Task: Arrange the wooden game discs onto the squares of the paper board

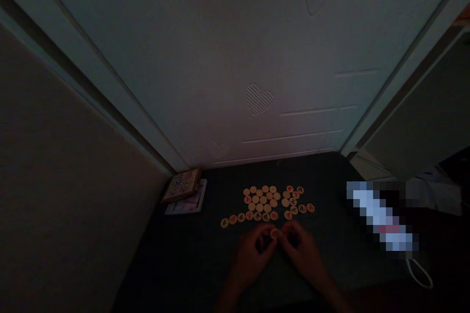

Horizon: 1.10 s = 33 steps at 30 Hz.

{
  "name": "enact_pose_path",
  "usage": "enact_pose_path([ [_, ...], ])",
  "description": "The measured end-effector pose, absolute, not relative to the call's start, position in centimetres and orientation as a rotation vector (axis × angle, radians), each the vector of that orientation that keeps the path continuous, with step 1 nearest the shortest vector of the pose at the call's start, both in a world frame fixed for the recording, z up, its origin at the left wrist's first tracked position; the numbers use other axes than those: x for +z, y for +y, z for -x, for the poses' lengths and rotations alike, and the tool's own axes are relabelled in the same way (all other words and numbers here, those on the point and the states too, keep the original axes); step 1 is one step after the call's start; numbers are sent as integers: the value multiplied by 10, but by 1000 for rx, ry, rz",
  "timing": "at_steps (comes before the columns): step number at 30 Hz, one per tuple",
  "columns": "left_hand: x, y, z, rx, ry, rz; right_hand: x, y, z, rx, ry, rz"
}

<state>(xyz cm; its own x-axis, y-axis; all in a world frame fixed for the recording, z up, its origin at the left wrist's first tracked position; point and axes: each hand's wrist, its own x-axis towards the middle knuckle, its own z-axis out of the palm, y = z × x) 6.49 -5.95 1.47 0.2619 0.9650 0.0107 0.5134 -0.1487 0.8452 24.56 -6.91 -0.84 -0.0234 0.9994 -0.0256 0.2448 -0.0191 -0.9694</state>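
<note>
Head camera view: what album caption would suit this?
Left hand and right hand meet at a wooden disc, beside rows of Chinese chess pieces on a dark table.

A pale panelled door (235,58) with a striped heart motif (260,99) rises behind the far edge of a dark table (290,171). A beige wall (73,156) closes the left, a dark grey panel (414,102) the right. The light is dim.

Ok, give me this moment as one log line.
left hand | right hand | both at wooden disc | more discs ahead on dark table
</note>
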Motion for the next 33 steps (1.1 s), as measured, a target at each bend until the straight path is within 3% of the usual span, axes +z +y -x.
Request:
enact_pose_path([
  [33, 4, -59, -67, 844, 1489, -1809, -7, -70, -249, 1065, -1280, 1391],
])
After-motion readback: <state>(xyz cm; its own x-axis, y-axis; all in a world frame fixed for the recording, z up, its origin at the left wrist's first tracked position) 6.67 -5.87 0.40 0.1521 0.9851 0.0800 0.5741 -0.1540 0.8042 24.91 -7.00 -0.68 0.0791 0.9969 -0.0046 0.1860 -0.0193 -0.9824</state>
